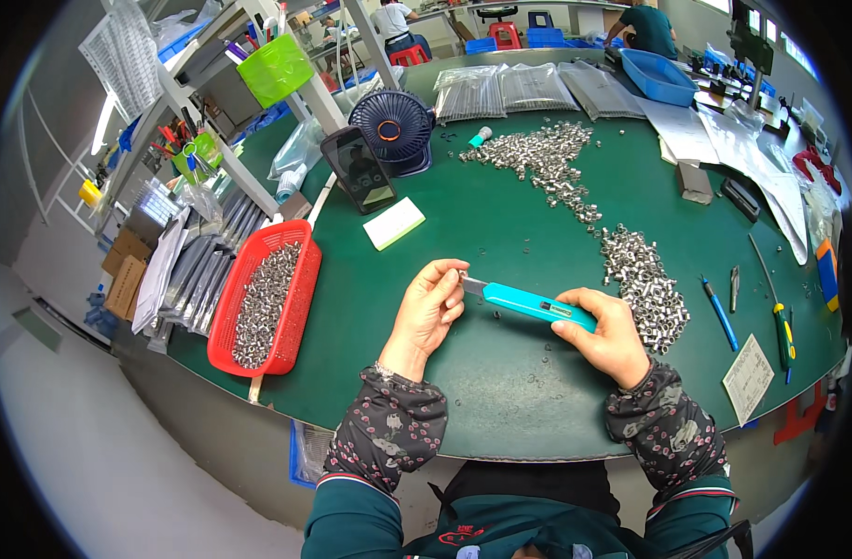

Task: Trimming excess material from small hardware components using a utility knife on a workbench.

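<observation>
From the head camera, I am gripping the turquoise utility knife [536, 304] by its handle in my right hand [610, 337], fingers curled around it. My left hand [428, 312] is pinching its blade end. Small metal parts [642, 284] are lying just beyond my right hand.

Knife blade tip [470, 285] — hidden behind fingers [449, 279]

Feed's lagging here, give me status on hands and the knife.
Right hand grips teal knife. Left hand pinches its blade tip. Metal parts beside right hand, nothing blocking.
</observation>
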Available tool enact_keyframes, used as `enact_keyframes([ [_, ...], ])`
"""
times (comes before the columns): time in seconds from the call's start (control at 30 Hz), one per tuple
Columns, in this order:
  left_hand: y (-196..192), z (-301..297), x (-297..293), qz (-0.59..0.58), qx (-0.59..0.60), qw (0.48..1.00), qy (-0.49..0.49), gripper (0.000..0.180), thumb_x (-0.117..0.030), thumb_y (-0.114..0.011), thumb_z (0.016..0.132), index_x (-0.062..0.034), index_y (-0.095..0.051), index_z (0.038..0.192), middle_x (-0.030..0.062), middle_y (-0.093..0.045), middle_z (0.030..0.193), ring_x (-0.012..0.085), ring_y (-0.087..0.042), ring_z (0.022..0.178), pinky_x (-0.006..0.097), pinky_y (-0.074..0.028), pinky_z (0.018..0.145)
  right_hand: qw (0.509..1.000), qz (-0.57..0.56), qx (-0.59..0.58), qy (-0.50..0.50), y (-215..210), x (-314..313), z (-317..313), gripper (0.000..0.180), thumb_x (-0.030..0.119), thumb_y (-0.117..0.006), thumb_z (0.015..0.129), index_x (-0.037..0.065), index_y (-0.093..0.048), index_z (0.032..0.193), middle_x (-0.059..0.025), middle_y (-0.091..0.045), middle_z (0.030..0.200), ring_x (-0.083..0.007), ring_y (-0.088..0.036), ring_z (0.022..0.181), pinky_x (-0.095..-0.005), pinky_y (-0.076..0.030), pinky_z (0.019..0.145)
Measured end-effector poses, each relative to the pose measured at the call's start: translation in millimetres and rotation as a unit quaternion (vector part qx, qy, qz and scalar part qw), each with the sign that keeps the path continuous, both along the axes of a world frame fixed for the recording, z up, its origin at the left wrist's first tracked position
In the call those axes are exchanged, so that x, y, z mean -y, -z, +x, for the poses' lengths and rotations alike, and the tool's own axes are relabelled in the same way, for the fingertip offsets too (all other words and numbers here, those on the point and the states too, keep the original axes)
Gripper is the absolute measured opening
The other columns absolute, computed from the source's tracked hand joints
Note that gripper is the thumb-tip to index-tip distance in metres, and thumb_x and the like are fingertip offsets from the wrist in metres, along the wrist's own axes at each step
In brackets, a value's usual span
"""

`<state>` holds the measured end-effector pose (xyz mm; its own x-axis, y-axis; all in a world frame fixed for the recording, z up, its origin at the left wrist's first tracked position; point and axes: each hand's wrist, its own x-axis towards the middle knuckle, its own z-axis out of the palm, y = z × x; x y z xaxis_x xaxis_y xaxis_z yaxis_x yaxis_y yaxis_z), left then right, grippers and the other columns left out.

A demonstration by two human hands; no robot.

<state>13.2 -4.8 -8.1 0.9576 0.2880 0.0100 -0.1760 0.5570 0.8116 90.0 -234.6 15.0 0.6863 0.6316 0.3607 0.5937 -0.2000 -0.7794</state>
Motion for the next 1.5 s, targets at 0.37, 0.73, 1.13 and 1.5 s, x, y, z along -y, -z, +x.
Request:
enact_keyframes([
  [0.37,-0.5,-2.2,1.1,0.025,-0.051,0.998,-0.032,0.016,-0.017,-0.052,0.085,-0.0019,-0.054,0.085,-0.0003,-0.044,0.068,0.0040,-0.033,0.050,0.015,-0.024,0.038,0.978,0.064,0.190,0.060,-2.7,-2.3,-5.0,0.026,0.013,-0.066,0.066,0.004,-0.057,0.089,-0.0103,-0.050,0.066,-0.0274,-0.052,0.057,-0.0337,-0.041,0.050],
  [0.73,-1.2,-0.5,-0.3,0.032,-0.031,0.999,-0.010,0.016,-0.019,-0.048,0.087,-0.0037,-0.054,0.091,0.0006,-0.046,0.073,0.0038,-0.033,0.048,0.015,-0.024,0.037,0.994,0.035,0.106,0.017,1.3,-0.3,0.8,0.025,0.019,-0.065,0.068,0.005,-0.059,0.088,-0.0101,-0.056,0.073,-0.0270,-0.056,0.062,-0.0328,-0.044,0.055],
  [1.13,-1.6,-1.0,0.8,0.023,-0.008,1.000,-0.006,0.016,-0.014,-0.050,0.086,-0.0029,-0.053,0.096,0.0012,-0.046,0.076,0.0037,-0.036,0.051,0.015,-0.027,0.038,0.996,0.020,0.089,0.011,0.8,-0.4,1.0,0.026,0.019,-0.066,0.067,0.004,-0.059,0.088,-0.0113,-0.057,0.075,-0.0270,-0.057,0.063,-0.0329,-0.044,0.056],
  [1.5,-2.8,-2.3,2.9,0.030,-0.022,0.999,-0.011,0.014,-0.015,-0.052,0.085,-0.0017,-0.055,0.090,-0.0007,-0.046,0.069,0.0038,-0.033,0.049,0.015,-0.025,0.037,0.999,-0.006,0.042,-0.005,2.7,0.5,1.8,0.027,0.021,-0.064,0.070,0.003,-0.059,0.089,-0.0128,-0.058,0.077,-0.0280,-0.057,0.064,-0.0332,-0.045,0.056],
])
